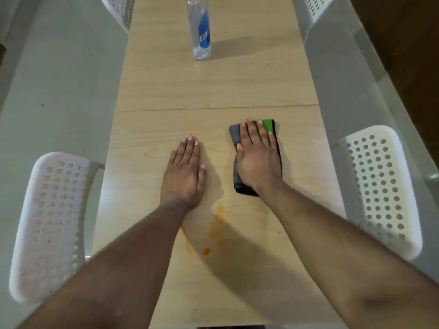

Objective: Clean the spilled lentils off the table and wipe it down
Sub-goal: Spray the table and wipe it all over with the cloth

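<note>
A long light wooden table [166, 91] runs away from me. My right hand [257, 160] lies flat, fingers straight, pressing on a folded grey, black and green cloth [269, 124] right of the table's middle. My left hand [185, 172] rests flat on the bare wood beside it, fingers together. Between my forearms, orange smears and a small orange blob [206, 251] of lentil spill mark the tabletop. A thin orange streak [186, 238] runs along my left forearm's edge.
A clear plastic water bottle with a blue label [200, 29] stands at the far middle of the table. White perforated chairs stand at the near left [50, 222], near right [380, 186], far left [118, 10] and far right [316, 8]. A seam crosses the tabletop.
</note>
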A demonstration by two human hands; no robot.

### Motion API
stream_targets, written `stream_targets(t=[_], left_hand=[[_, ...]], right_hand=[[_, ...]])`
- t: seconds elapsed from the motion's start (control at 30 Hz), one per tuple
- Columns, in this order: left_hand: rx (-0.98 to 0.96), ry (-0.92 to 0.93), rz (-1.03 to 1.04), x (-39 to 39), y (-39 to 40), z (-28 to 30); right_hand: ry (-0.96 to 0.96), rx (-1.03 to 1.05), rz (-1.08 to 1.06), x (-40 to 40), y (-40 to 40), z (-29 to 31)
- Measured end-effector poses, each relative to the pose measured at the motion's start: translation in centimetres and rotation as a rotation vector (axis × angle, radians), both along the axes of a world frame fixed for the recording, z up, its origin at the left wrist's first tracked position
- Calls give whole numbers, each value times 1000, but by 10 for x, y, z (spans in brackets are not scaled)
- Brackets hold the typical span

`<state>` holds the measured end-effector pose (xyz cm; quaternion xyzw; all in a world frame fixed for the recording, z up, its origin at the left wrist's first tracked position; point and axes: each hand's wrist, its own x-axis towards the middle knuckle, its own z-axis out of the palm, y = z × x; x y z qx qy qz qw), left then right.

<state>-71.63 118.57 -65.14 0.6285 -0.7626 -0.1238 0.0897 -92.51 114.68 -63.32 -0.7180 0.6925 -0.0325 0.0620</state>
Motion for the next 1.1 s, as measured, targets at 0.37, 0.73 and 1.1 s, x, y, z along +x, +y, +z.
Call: stream_targets(t=[0.37, 0.73, 1.1], left_hand=[[37, 8, -51, 4, 21, 13], [-25, -17, -111, 61, 134, 1], [-9, 6, -100, 56, 132, 6]], right_hand=[[-41, 73, 263, 14, 204, 4], [21, 21, -29, 31, 166, 1], [57, 91, 208, 18, 288, 4]])
